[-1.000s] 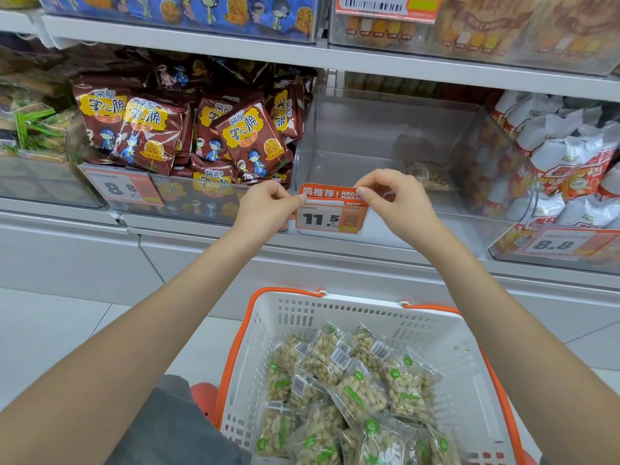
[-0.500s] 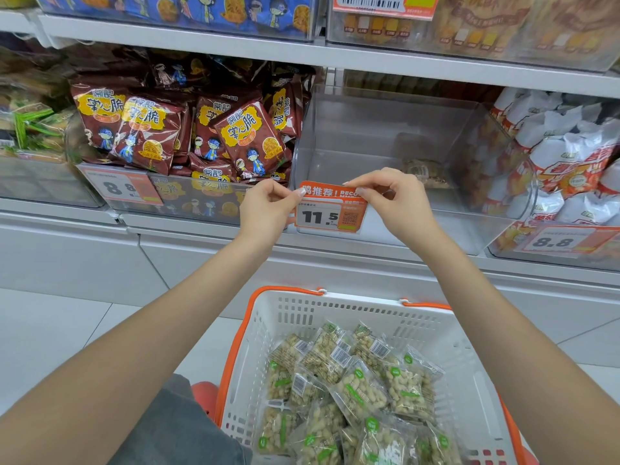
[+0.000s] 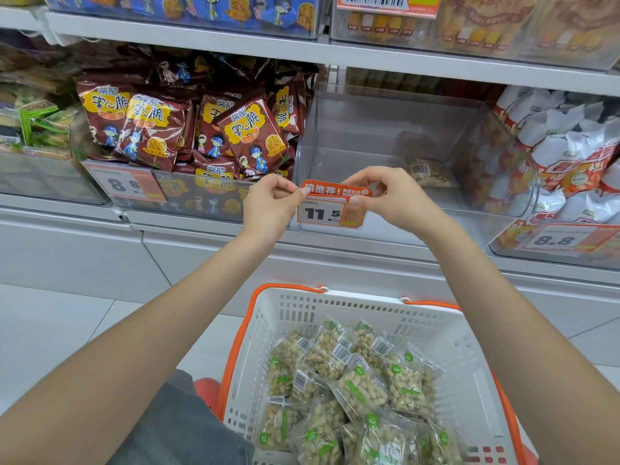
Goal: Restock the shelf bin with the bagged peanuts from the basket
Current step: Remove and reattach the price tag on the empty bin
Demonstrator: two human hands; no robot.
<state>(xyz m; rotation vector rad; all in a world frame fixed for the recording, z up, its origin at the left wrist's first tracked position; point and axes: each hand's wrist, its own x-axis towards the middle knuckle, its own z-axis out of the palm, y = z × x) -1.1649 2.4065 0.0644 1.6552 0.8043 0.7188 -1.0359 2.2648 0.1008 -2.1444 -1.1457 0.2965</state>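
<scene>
The peanuts point(image 3: 355, 394) lie heaped flat in the basket point(image 3: 446, 333) below the shelf, long axes pointing various ways. One bag point(image 3: 427, 172) lies in the bin point(image 3: 385, 129). Both hands' fingers, left point(image 3: 268, 204) and right point(image 3: 392, 198), pinch the bin's orange tag point(image 3: 335, 191).

Both bare arms reach forward, the left hand point(image 3: 268, 203) and right hand point(image 3: 389, 199) raised close together, each pinching with thumb and fingertips, remaining fingers loosely curled.

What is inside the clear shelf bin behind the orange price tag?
One bagged peanuts pack lies near the back of the clear bin; the hands and tag hide its front floor.
</scene>
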